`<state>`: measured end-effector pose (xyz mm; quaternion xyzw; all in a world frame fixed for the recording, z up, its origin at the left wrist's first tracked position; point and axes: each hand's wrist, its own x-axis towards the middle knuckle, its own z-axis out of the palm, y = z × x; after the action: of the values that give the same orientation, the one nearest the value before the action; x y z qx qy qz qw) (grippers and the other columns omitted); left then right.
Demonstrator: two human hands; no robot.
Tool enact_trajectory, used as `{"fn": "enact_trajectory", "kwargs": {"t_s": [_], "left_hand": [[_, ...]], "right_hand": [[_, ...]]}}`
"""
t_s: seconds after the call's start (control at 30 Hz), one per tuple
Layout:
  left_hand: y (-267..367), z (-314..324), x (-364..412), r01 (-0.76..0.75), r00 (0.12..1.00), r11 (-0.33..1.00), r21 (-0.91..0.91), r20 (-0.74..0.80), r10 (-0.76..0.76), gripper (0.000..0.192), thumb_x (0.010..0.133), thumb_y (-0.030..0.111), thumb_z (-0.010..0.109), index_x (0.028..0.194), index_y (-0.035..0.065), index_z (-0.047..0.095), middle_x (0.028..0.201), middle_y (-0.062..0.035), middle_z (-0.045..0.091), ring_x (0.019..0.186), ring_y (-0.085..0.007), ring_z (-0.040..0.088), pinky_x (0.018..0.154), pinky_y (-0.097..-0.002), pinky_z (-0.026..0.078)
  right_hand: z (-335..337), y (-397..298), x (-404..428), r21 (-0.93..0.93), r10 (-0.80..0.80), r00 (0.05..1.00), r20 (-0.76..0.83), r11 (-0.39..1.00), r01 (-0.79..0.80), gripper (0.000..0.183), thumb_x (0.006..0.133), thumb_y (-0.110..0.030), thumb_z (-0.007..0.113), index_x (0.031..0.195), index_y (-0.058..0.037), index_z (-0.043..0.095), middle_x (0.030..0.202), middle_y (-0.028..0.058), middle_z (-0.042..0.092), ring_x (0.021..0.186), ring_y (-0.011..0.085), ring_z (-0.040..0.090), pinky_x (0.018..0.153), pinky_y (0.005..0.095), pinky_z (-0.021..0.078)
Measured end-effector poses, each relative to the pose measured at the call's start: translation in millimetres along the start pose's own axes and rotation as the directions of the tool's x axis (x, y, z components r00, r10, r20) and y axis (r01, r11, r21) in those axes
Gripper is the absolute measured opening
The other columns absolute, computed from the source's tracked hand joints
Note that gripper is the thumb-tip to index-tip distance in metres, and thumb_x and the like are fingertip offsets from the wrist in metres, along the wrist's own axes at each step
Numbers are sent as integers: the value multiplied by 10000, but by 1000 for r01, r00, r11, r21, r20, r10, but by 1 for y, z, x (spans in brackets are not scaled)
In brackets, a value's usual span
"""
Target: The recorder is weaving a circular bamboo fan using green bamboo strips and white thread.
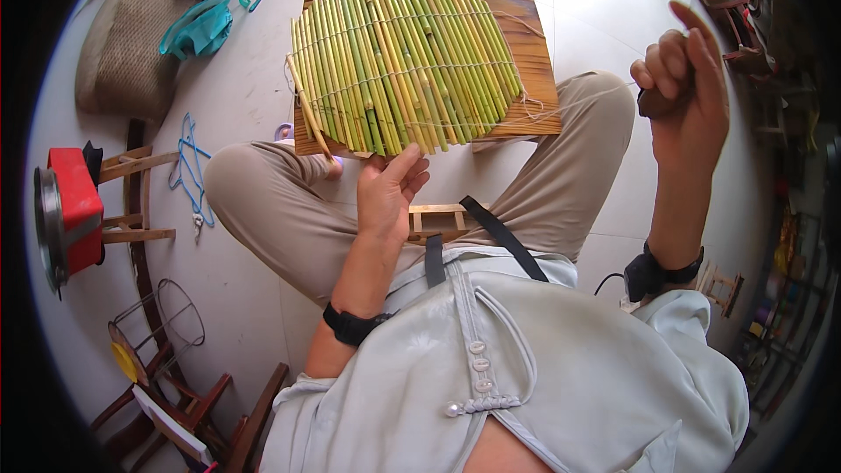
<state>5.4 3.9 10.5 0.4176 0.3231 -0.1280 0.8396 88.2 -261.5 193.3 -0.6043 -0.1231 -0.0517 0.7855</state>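
A roughly round mat of green and yellow plant stalks (pixel 401 59) lies before me, its stalks side by side and bound by rows of thin cord. Under it is a brown wooden tabletop (pixel 535 66). At the mat's near edge, my left hand (pixel 392 187) pinches the stalk ends between thumb and fingers. My right hand (pixel 686 82) is raised off to the right, fingers curled on a pale string (pixel 585 104) that stretches back to the mat. One loose-looking stalk (pixel 309 108) slants along the left edge. Loose cord ends (pixel 532 105) trail at the mat's right side.
Leftward on the tiled floor are a woven basket (pixel 125 52), a teal bag (pixel 200 26), blue hangers (pixel 189 171) and a red object with a metal pan (pixel 72 210). Wooden chairs (pixel 197 407) stand at lower left. Shelves (pixel 782 322) line the right side.
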Motion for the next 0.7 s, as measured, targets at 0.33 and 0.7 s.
{"fn": "enact_trajectory", "kwargs": {"t_s": [0.33, 0.7], "left_hand": [[18, -15, -2, 20, 996, 996, -89, -82, -27, 197, 880, 233, 676, 977, 80, 597, 875, -73, 670, 844, -219, 661, 753, -344, 539], [14, -7, 5, -25, 990, 1000, 2, -139, 25, 146, 856, 182, 705, 913, 103, 597, 777, -14, 651, 698, -127, 641, 633, -269, 543]], "right_hand": [[-20, 37, -3, -117, 100, 913, -395, 980, -158, 184, 945, -124, 532, 1084, -8, 567, 750, 20, 536, 647, 79, 502, 564, 233, 439], [-40, 16, -7, -88, -22, 901, -434, 996, -18, 170, 949, -152, 531, 1056, -30, 580, 776, 11, 540, 693, 95, 520, 618, 252, 441]]}}
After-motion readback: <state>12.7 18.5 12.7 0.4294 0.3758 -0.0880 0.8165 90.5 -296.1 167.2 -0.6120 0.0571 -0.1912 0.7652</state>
